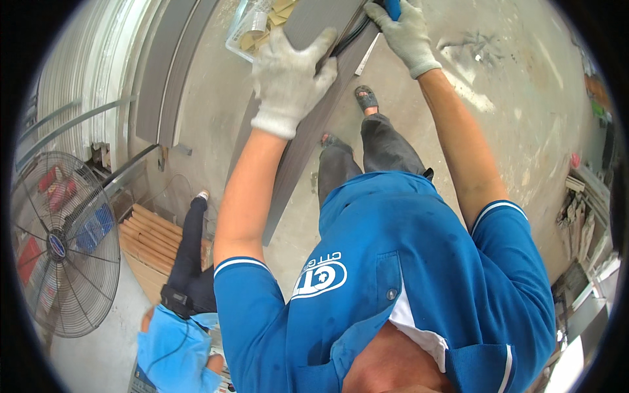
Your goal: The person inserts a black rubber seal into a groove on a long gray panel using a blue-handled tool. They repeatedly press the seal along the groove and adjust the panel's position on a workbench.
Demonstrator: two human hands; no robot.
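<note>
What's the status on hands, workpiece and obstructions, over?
Left hand spread over grey plank. Right hand on blue object, cut off by the frame. Black cable between the hands, possibly in the way.

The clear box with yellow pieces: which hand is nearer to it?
Left. The left hand is close to the clear box, on its near side; the right hand is farther right, holding a blue object.

Open floor (517, 124) rightward, bin (238, 46) near left hand (288, 78)
</note>
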